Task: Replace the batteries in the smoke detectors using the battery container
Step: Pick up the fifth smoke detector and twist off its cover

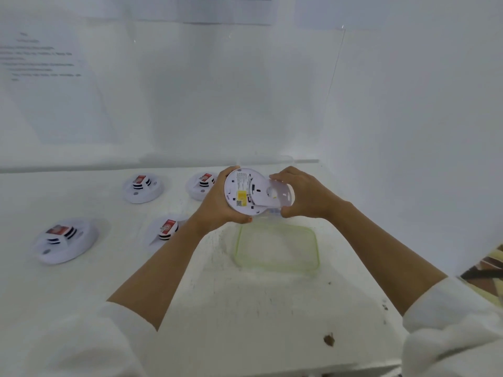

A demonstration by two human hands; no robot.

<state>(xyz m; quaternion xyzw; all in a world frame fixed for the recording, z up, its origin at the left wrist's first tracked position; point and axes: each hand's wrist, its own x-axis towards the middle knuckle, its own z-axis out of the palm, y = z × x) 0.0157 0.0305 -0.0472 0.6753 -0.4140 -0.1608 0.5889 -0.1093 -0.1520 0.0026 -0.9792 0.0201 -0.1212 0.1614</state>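
Smoke detector [239, 191] gripped by left hand [217, 205]; right hand [307, 194] pinches its back plate [277, 195]. Four other detectors [65, 240], middle left, probably still wait.

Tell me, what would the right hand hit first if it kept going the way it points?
Probably the detector held in the left hand; the right hand pinches its backplate.

A flat lid [317, 248] lies mid-table [245, 308]. From it, one smoke detector [166, 229] lies close at nine o'clock and a second detector [66, 240] far out. A third detector [143, 187] and a fourth detector [201, 185] lie at ten o'clock, farther back. At twelve o'clock, raised, the left hand [217, 202] holds a fifth detector [239, 191], with the right hand [304, 194] on its backplate [280, 197].
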